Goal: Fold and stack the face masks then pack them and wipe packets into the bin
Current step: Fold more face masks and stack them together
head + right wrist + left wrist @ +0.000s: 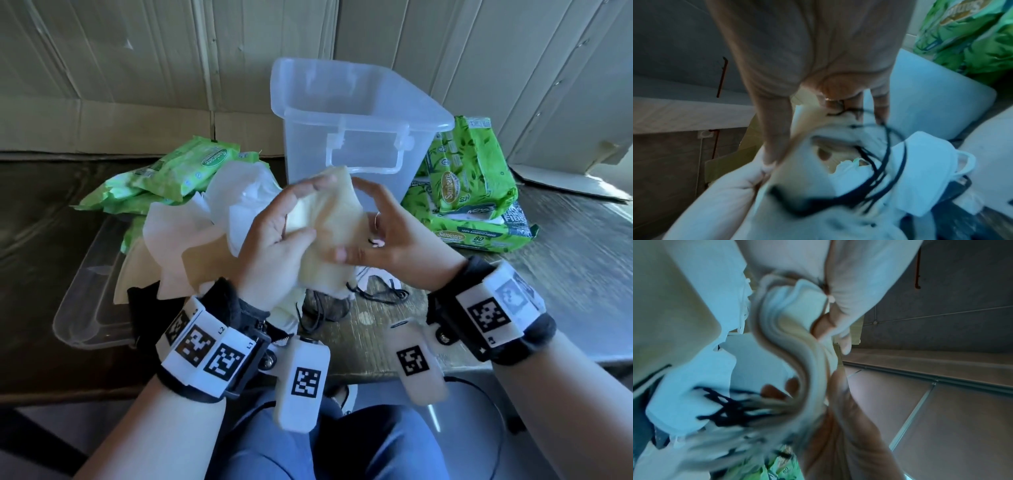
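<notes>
Both hands hold a bunch of pale cream face masks (pixel 329 222) above the table in front of the clear plastic bin (pixel 352 123). My left hand (pixel 284 226) grips the bunch from the left, thumb across its front. My right hand (pixel 380 233) grips it from the right, fingers curled behind. Black ear loops (pixel 373 291) dangle below. The left wrist view shows the masks' layered edges (pixel 789 344) blurred; in the right wrist view the loops (pixel 885 155) hang over the masks. More white and beige masks (pixel 191 236) lie heaped at left. Green wipe packets lie left (pixel 178 171) and right (pixel 472 185) of the bin.
A clear bin lid (pixel 92 298) lies flat at the left under the mask heap. Cardboard sheets (pixel 137 68) form the wall behind the table. The dark wooden table (pixel 565 274) ends near my knees at the front.
</notes>
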`<action>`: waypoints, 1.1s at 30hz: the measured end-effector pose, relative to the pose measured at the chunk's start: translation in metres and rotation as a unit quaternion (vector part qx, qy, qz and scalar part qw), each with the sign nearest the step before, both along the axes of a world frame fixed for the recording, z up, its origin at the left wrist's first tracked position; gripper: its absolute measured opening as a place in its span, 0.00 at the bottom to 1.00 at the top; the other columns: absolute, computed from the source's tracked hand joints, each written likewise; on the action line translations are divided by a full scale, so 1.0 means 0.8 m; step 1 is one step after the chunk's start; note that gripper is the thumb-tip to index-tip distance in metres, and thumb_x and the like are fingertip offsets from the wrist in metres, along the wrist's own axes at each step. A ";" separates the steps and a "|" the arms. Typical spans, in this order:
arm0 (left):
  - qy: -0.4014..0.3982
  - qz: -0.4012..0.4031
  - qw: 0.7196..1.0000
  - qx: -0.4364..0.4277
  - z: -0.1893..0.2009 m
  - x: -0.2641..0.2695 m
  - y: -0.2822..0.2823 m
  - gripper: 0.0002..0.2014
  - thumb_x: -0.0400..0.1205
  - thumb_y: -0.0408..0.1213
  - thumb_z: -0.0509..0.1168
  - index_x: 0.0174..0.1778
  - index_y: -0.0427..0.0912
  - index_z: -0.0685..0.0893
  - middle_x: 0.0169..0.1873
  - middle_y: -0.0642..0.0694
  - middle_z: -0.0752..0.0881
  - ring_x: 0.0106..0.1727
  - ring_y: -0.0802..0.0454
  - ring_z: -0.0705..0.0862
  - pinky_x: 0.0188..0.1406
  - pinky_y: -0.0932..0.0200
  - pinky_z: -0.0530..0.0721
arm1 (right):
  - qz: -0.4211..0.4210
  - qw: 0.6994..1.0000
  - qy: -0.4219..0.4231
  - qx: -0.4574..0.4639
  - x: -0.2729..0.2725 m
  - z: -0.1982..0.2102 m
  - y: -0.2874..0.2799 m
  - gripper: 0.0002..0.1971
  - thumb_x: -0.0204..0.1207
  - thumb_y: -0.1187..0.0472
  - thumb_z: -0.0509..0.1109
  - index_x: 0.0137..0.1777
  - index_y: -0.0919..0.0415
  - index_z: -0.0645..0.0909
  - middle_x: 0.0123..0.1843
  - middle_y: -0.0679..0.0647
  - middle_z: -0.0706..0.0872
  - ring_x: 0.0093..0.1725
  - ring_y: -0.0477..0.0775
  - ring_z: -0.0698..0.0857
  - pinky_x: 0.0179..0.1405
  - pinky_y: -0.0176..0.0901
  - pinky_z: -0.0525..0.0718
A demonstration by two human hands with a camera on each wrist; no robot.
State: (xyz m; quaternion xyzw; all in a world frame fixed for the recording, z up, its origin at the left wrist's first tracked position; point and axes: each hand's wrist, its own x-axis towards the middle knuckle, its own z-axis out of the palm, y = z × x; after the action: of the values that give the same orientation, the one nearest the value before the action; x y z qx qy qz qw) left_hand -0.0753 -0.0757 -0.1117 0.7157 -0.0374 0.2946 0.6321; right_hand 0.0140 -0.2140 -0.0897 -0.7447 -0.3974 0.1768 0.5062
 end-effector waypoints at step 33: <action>0.051 0.290 0.954 -0.059 0.009 -0.079 0.141 0.18 0.76 0.25 0.67 0.44 0.57 0.85 0.47 0.57 0.84 0.46 0.62 0.80 0.40 0.74 0.77 | 0.073 0.884 -0.274 -0.372 0.020 0.003 0.153 0.53 0.64 0.49 0.79 0.81 0.45 0.46 0.70 0.65 0.70 0.67 0.64 0.71 0.57 0.52 0.74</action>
State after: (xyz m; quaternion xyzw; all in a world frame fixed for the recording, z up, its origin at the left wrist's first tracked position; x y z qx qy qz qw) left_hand -0.1382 0.0369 -0.1043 0.6711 0.2217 0.4301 0.5616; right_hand 0.0298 -0.0914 -0.0875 -0.8660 -0.4786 0.1364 0.0487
